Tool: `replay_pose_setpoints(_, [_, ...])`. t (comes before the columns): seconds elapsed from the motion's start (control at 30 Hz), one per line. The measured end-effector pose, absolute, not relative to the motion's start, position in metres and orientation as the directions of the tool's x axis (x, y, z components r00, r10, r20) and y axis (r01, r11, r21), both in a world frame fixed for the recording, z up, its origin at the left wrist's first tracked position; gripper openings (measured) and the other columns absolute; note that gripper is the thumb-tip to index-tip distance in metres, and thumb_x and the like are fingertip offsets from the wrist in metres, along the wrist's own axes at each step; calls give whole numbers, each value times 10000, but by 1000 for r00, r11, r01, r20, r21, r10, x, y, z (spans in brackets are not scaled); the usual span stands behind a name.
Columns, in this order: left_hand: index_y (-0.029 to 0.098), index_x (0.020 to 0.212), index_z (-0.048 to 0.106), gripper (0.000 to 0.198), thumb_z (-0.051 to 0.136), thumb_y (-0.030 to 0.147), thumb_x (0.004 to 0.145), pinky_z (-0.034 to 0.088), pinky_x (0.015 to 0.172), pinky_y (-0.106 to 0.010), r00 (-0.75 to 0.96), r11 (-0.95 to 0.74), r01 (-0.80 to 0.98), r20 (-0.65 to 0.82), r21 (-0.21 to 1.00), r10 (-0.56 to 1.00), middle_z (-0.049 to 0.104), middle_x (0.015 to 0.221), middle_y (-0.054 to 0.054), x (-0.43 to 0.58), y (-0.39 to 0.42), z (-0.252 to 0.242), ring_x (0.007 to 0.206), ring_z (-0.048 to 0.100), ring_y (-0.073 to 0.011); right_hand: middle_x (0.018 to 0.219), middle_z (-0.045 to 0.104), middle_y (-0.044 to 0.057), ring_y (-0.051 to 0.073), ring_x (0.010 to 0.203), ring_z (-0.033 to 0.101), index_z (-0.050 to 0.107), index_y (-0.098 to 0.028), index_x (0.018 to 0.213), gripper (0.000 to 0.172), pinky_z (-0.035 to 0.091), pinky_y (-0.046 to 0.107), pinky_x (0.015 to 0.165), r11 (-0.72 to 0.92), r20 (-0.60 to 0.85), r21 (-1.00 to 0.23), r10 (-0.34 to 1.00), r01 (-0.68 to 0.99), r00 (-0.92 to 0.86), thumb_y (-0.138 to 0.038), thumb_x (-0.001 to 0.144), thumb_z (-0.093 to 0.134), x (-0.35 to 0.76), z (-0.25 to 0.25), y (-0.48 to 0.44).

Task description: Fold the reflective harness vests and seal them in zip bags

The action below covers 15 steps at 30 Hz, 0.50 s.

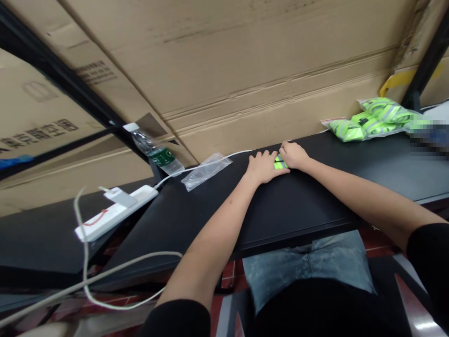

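A white power strip [115,213] is laid at the left end of the black table [351,175], and a looped white cable [86,262] is run from that end down past the table's front edge. At the far edge of the table, a plastic water bottle [157,154] is tilted on its side. A clear plastic bag [206,171] is laid flat on the table, just beside the bottle. Near the table's middle, a small folded neon-yellow reflective item [281,164] is held between the left hand [264,167] and the right hand [293,156]. The fingers of both hands are set narrow, and their tips are pressed against the item, which is partly hidden by them. Further right, a pile of bagged neon-yellow reflective items [372,120] is heaped on the table's far edge, and a pixelated object beyond it cannot be made out. Cardboard cartons [224,61] are stacked behind the table.
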<state>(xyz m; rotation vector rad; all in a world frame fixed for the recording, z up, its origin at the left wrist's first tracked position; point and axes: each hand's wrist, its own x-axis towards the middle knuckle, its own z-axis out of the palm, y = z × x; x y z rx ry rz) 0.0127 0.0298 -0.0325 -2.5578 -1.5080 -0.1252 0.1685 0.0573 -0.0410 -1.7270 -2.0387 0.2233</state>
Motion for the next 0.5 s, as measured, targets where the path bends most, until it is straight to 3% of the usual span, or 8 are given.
replay_pose_setpoints(0.27, [181, 1439, 471, 807, 484, 756, 872, 430, 937, -516, 580, -573, 814, 151, -91, 800, 594, 1326, -183, 12, 37, -33, 1184, 547, -395, 1079, 700, 238, 308, 1000, 671, 631, -82, 1086, 287, 495, 407, 870, 90, 240, -660, 966, 745, 95, -212, 950, 415, 160, -42, 60])
replay_pose_setpoints(0.4, [207, 1393, 510, 753, 624, 671, 811, 439, 920, -505, 551, -568, 822, 196, 39, 811, 642, 1232, -163, 9, 36, -31, 1134, 585, -392, 1017, 699, 207, 294, 1015, 657, 648, -112, 943, 223, 505, 387, 880, 67, 207, -801, 964, 594, 169, -184, 920, 438, 160, -42, 67])
replay_pose_setpoints(0.5, [246, 1356, 530, 661, 695, 522, 778, 459, 889, -470, 507, -551, 824, 261, 130, 821, 663, 1202, -128, 2, 36, -32, 1105, 612, -368, 861, 683, 149, 263, 880, 673, 619, -154, 851, 265, 543, 356, 770, 97, 177, -903, 972, 419, 156, -267, 953, 401, 158, -40, 69])
